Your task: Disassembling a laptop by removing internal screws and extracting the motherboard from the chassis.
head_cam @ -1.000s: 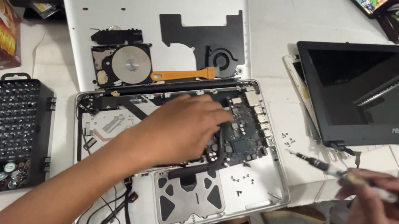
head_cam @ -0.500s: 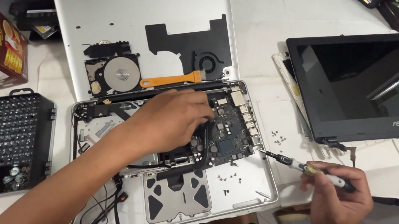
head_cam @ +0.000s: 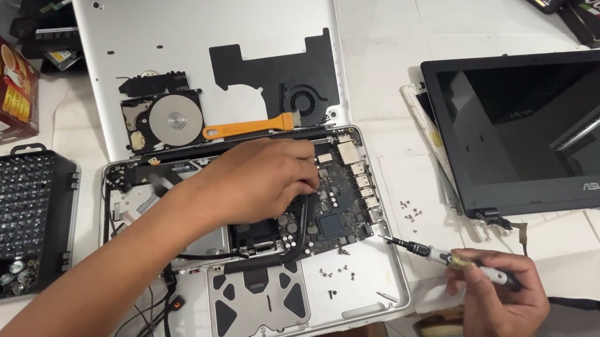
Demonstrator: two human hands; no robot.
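I see the opened silver laptop [head_cam: 369, 289] under my left hand [head_cam: 261, 179], grip curled, fingertips on its black logic board [head_cam: 337, 203]. Right of it, my right hand [head_cam: 499, 308], grip closed around a screwdriver [head_cam: 448, 258], tip at the laptop's edge. Loose screws [head_cam: 408, 209] lie between.

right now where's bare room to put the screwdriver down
Bare patches: the white table between the silver bottom cover and the black laptop screen, and the cover's upper left. Crowded: the open laptop chassis, loose screws beside it, the bit case.
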